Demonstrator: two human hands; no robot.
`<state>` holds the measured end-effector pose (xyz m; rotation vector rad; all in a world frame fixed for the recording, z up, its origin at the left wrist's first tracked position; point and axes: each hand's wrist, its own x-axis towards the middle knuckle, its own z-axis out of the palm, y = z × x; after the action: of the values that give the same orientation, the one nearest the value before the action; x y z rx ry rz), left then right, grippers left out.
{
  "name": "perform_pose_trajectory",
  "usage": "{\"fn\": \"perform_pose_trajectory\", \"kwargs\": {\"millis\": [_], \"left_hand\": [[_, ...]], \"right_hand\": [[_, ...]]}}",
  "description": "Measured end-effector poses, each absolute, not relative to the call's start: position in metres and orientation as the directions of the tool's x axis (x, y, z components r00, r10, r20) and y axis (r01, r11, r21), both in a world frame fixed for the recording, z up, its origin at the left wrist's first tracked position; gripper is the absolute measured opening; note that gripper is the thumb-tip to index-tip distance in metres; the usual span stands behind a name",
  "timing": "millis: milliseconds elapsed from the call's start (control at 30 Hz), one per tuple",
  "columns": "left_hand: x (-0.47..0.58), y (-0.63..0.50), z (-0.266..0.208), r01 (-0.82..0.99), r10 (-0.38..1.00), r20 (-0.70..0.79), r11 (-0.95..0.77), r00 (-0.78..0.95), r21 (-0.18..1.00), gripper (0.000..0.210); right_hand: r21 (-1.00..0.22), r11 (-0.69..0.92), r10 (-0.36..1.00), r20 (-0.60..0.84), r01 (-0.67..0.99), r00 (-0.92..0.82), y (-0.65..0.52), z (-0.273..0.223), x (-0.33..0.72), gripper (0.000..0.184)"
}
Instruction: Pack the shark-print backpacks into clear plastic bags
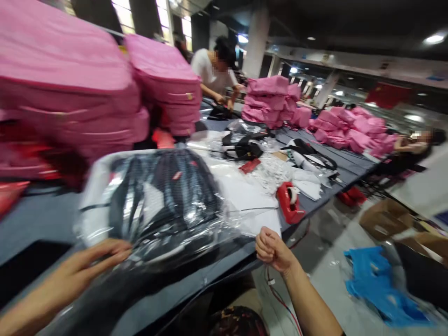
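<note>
A black and white backpack with a dark mesh-like surface lies on the table inside a clear plastic bag. At the bag's near left side, my left hand has its fingers pressed together on the plastic. My right hand is closed in a fist at the table's front edge, just off the bag's right end. Whatever it may hold is hidden by the fingers. Beyond that hand stands a red tape dispenser with a roll in it. White paper sheets lie partly beneath the bag.
Tall pink bag stacks stand at the left, with more pink bags farther back. Black straps and a white scrap pile lie mid-table. Across the table a person works. Blue plastic and cardboard boxes lie right.
</note>
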<state>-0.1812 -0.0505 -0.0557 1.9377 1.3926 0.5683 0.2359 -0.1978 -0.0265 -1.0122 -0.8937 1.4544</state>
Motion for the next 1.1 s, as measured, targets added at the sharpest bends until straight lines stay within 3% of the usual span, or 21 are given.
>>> {"fn": "perform_pose_trajectory", "kwargs": {"millis": [67, 133, 200, 267, 367, 500, 667, 767, 900, 1000, 1100], "left_hand": [[-0.179, -0.064, -0.033, 0.555, 0.933, -0.075, -0.143, 0.352, 0.819, 0.055], [-0.170, -0.069, -0.022, 0.495, 0.934, -0.057, -0.134, 0.352, 0.859, 0.046], [-0.165, -0.066, -0.021, 0.465, 0.943, -0.039, -0.127, 0.331, 0.876, 0.037], [-0.164, -0.064, -0.027, 0.445, 0.950, -0.026, -0.122, 0.311, 0.887, 0.031], [-0.166, -0.064, -0.036, 0.406, 0.953, -0.001, -0.128, 0.302, 0.905, 0.024], [-0.166, -0.061, -0.044, 0.378, 0.949, 0.016, -0.142, 0.316, 0.915, 0.020], [-0.169, -0.057, -0.050, 0.404, 0.942, 0.019, -0.162, 0.335, 0.900, 0.021], [-0.170, -0.059, -0.050, 0.424, 0.942, 0.018, -0.168, 0.336, 0.890, 0.021], [-0.169, -0.060, -0.049, 0.446, 0.948, 0.020, -0.168, 0.317, 0.879, 0.018], [-0.169, -0.059, -0.050, 0.461, 0.953, 0.015, -0.160, 0.304, 0.873, 0.019], [-0.169, -0.059, -0.052, 0.478, 0.954, 0.007, -0.156, 0.298, 0.864, 0.019]], "right_hand": [[-0.959, -0.022, 0.889, 0.110, -0.281, -0.444, -0.188, 0.003, 0.192, 0.049], [-0.973, 0.176, 0.587, 0.224, -0.147, -0.778, -0.169, 0.033, 0.151, 0.041], [-0.896, 0.445, 0.291, 0.163, -0.018, -0.943, -0.144, 0.055, 0.111, 0.035], [-0.741, 0.666, 0.189, 0.058, 0.084, -0.980, -0.115, 0.065, 0.075, 0.030], [-0.516, 0.805, 0.278, -0.106, 0.292, -0.955, -0.066, 0.062, 0.038, 0.017], [-0.302, 0.787, 0.481, -0.246, 0.538, -0.842, -0.013, 0.044, 0.023, 0.013], [-0.340, 0.678, 0.587, -0.283, 0.652, -0.759, 0.007, 0.026, 0.026, 0.027], [-0.291, 0.592, 0.716, -0.237, 0.752, -0.656, 0.013, 0.026, 0.033, 0.039], [-0.200, 0.500, 0.850, -0.074, 0.843, -0.522, 0.010, 0.035, 0.044, 0.026], [-0.265, 0.587, 0.796, 0.016, 0.765, -0.605, -0.010, 0.033, 0.042, 0.020], [-0.265, 0.642, 0.731, -0.073, 0.720, -0.679, -0.035, 0.017, 0.029, 0.030]]}}
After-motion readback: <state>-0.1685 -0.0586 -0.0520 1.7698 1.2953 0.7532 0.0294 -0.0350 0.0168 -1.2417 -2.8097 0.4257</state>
